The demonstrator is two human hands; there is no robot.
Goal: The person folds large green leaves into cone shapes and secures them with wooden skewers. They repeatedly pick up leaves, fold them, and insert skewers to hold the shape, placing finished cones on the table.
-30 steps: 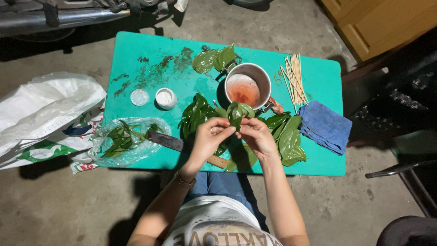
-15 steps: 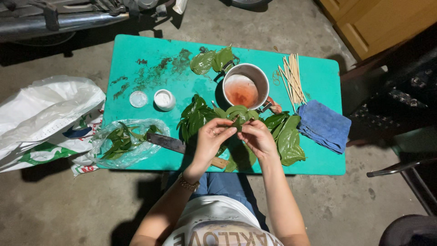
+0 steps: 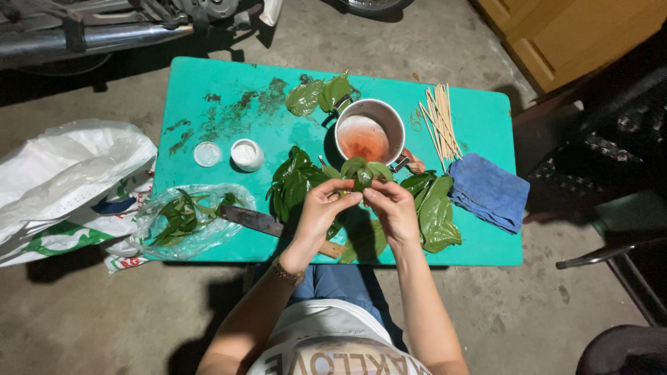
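Note:
Both my hands are over the near middle of a small turquoise table. My left hand and my right hand together pinch a folded green leaf between their fingertips, just in front of a metal pot of reddish liquid. Loose green leaves lie in a pile to the left and another to the right of my hands. A dark-bladed knife lies under my left wrist.
A bundle of thin wooden sticks and a folded blue cloth lie at the right. A small white jar, its lid and a clear bag of leaves are at the left. A white sack lies on the floor.
My hands have kept working the leaf: it has gone from a looser, more upright shape to a tighter fold held between both sets of fingertips. Nothing else on the table moved.

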